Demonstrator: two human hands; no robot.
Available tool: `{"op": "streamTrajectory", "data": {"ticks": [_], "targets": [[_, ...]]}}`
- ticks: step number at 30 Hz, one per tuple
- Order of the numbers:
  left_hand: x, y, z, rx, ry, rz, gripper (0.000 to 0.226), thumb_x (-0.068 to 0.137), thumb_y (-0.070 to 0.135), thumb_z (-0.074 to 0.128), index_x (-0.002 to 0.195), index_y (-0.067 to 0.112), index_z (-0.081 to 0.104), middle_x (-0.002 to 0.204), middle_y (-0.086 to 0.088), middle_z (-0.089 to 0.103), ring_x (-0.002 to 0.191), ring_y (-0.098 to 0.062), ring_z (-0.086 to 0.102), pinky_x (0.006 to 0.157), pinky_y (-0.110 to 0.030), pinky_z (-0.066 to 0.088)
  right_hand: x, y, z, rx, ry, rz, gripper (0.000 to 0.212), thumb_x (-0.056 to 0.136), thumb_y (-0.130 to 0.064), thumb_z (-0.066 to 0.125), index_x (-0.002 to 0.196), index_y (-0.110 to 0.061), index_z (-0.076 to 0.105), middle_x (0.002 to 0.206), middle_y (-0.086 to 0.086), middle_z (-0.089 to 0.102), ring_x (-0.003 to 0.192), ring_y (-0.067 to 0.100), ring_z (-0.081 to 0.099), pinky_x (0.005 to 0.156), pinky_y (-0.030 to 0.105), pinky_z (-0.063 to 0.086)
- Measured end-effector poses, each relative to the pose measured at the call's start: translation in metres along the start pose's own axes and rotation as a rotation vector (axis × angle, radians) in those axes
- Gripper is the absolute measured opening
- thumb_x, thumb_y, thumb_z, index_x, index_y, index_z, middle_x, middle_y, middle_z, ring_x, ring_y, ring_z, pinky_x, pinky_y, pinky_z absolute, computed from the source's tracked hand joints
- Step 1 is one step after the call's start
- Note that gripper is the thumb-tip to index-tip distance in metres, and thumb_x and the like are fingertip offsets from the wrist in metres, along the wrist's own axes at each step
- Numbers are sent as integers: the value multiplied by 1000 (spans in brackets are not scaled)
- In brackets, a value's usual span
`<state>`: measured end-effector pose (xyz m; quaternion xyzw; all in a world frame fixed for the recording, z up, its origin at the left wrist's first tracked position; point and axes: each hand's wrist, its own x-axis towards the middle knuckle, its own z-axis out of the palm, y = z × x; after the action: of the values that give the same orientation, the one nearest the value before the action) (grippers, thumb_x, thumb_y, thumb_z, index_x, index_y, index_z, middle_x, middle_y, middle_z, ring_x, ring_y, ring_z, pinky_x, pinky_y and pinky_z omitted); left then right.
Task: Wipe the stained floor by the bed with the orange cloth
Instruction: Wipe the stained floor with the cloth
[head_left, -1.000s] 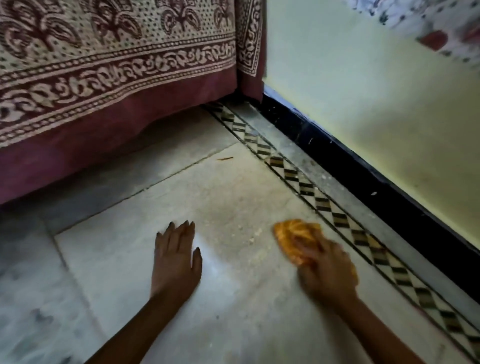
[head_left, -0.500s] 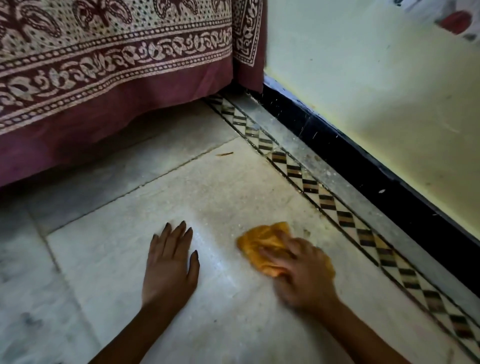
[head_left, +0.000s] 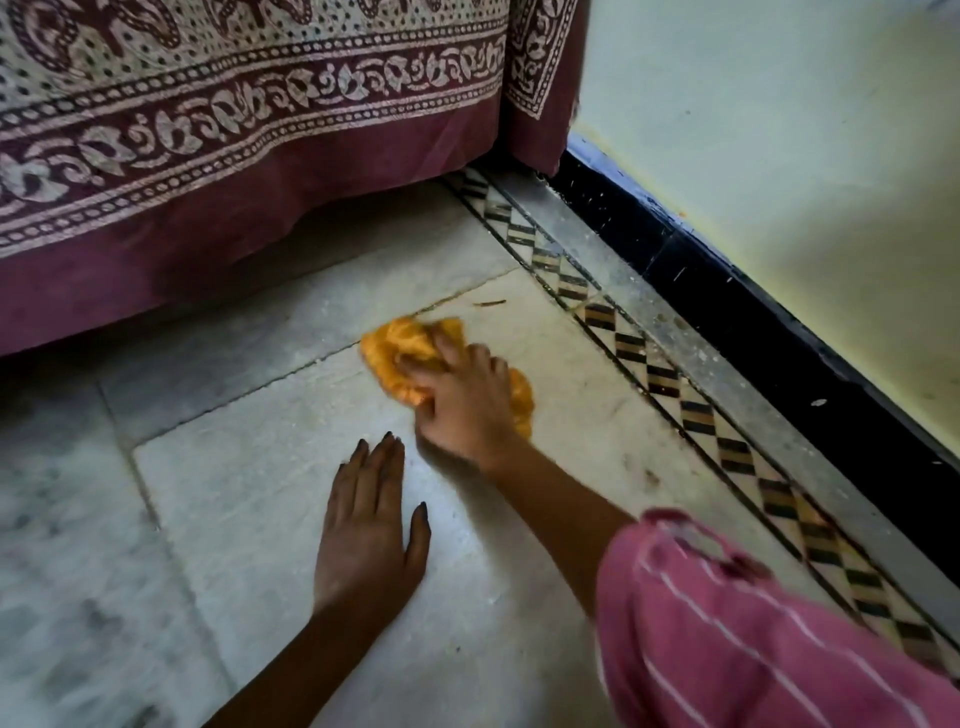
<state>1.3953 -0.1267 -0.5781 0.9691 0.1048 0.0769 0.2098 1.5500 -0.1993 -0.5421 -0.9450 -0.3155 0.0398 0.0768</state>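
My right hand (head_left: 462, 400) presses a crumpled orange cloth (head_left: 400, 345) flat onto the pale marble floor (head_left: 249, 499), close to a tile joint in front of the bed. The fingers cover much of the cloth; orange shows on both sides of the hand. My left hand (head_left: 369, 530) lies palm down on the same tile, fingers spread, holding nothing, just below and left of the right hand. A maroon block-printed bedcover (head_left: 218, 135) hangs down to the floor at the upper left.
A patterned black-and-tan tile border (head_left: 675, 395) runs diagonally on the right, beside a black skirting (head_left: 753, 312) and a pale wall (head_left: 779, 130). A small brown scrap (head_left: 489, 303) lies just beyond the cloth. My pink striped sleeve (head_left: 753, 639) fills the lower right.
My right hand has slid the cloth forward and to the left, toward the bed. The left hand stays planted on the tile. The sleeve has come into view.
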Motion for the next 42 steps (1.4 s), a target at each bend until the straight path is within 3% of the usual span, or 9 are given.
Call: {"op": "streamTrajectory", "data": {"ticks": [5,13,17,22,25,30,34,38,42], "targets": [[0,1,-2,-39,21,-13,62,88,35,36,138,-1,38,142,-18,42,134,-28,28,113,-32,12,-134,65,-5,58,22,-138,58,73,-41,48,130,-51,41,147,0,38,107,29,50,83,39,38],[-1,1,-2,-31,15,47,51,88,30,34,125,3,57,133,-16,53,133,-29,28,112,-38,13,-34,130,-24,-54,12,523,52,89,-37,52,138,-43,37,156,4,13,133,44,22,108,59,19],[-1,3,-1,-13,24,47,50,86,28,35,121,3,61,131,-16,55,130,-32,33,111,-41,17,-16,61,-6,16,51,312,44,85,-33,50,129,-40,50,154,0,16,127,35,27,105,49,21],[0,27,2,-55,20,73,46,83,24,36,109,4,68,121,-16,62,118,-37,52,102,-38,28,-160,65,-9,75,35,71,55,76,-43,42,131,-49,43,150,1,34,107,28,47,84,41,39],[-8,54,8,-59,-40,224,44,83,25,37,103,6,72,115,-13,66,109,-35,60,98,-39,35,-232,127,-19,-11,60,308,53,75,-42,44,128,-45,47,142,12,45,99,39,54,81,48,45],[-20,76,12,-42,-145,328,45,82,28,38,101,8,72,112,-11,68,106,-32,62,95,-34,35,-160,179,-32,-109,20,777,54,86,-43,47,139,-43,36,154,7,18,127,44,31,107,54,28],[-19,77,15,4,-183,310,49,83,30,37,109,4,69,118,-13,64,108,-33,60,94,-36,38,-111,113,-18,-14,88,602,46,88,-34,50,133,-43,43,153,3,18,126,36,27,107,50,22],[-19,75,15,1,-210,313,51,84,29,35,113,1,66,121,-17,62,109,-34,59,91,-42,47,-195,79,-11,16,61,279,53,83,-36,49,134,-49,38,153,0,25,122,34,38,98,48,32],[-23,66,13,5,-198,332,49,85,29,36,114,1,66,122,-16,61,110,-35,58,91,-44,48,-288,138,-21,-33,23,444,53,77,-45,38,129,-44,48,143,8,44,101,35,54,79,43,43]]}}
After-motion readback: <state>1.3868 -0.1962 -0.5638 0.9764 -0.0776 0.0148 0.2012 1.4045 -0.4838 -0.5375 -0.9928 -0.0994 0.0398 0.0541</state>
